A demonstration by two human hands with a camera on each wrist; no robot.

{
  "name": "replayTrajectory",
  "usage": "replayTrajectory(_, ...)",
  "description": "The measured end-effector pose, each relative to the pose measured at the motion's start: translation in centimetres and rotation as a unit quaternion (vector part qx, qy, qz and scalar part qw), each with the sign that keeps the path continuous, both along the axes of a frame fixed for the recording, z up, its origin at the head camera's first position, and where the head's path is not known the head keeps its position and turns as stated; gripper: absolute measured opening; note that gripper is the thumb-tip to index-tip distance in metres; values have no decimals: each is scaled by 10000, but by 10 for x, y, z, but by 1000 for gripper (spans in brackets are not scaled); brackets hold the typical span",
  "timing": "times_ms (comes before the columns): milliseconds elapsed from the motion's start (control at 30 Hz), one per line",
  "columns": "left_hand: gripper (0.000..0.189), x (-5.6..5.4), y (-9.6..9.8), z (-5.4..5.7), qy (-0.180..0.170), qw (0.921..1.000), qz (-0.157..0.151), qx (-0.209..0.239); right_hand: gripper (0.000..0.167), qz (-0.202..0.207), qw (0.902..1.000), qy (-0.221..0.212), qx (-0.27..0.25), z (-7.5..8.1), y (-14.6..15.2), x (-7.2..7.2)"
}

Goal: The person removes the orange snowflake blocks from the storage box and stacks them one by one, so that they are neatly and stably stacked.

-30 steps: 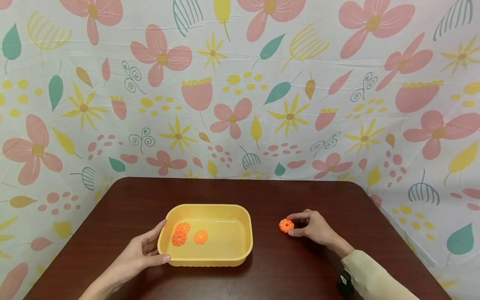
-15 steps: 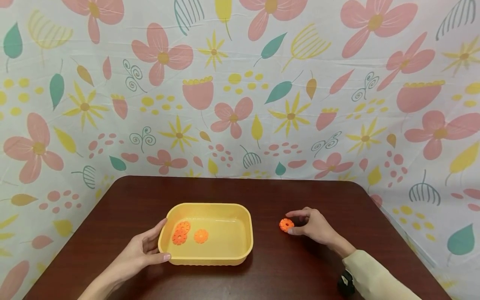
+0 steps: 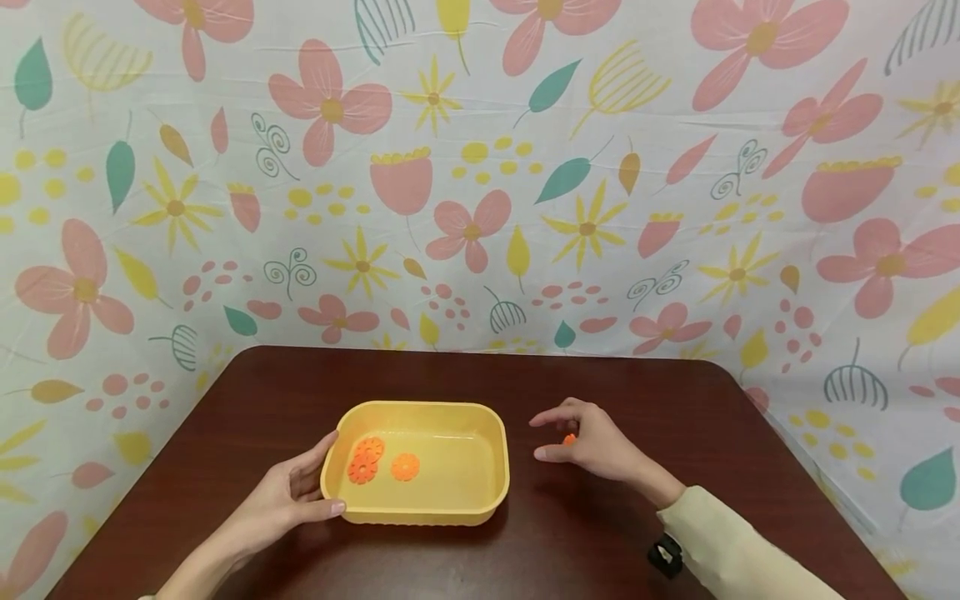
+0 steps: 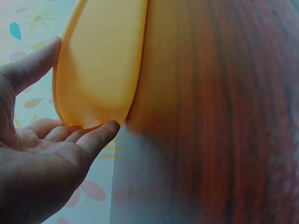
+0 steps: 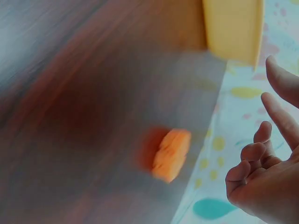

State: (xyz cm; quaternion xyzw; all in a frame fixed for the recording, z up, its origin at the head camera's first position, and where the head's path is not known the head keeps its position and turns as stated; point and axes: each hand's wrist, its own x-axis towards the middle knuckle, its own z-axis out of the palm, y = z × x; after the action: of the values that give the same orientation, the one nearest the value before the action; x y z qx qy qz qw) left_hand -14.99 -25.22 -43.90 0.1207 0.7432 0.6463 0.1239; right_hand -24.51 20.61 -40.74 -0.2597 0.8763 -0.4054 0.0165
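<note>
1. Head view: the left hand holds the left end of the yellow tray, its grip clamped on it with the thumb at the near corner.
2. In the tray, toward its left end, two orange discs overlap; a third disc lies apart from them, just to their right.
3. The right hand is over the surface, just right of the tray; its grip is apart, with thumb and forefinger pointing at the tray and nothing between them.
4. Behind that hand shows a bit of an orange stack. A pale sleeve and a black band are near the right wrist. Patterned cloth hangs behind.
5. Left wrist view: the left hand's fingers touch the tray's rim and end.
6. Right wrist view: the stack rests on the surface, blurred, clear of the right hand's fingers; a corner of the tray shows above.
</note>
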Motion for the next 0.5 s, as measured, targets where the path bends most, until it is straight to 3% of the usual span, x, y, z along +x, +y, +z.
replayTrajectory(233,98,-1,-1,0,116,9999,-34,-16,34,586,9981,206,-40,10,-44,2)
replayTrajectory(500,98,-3,-3,0,179,9996,-14,-201,35,1038,9946,-26,62,15,-90,3)
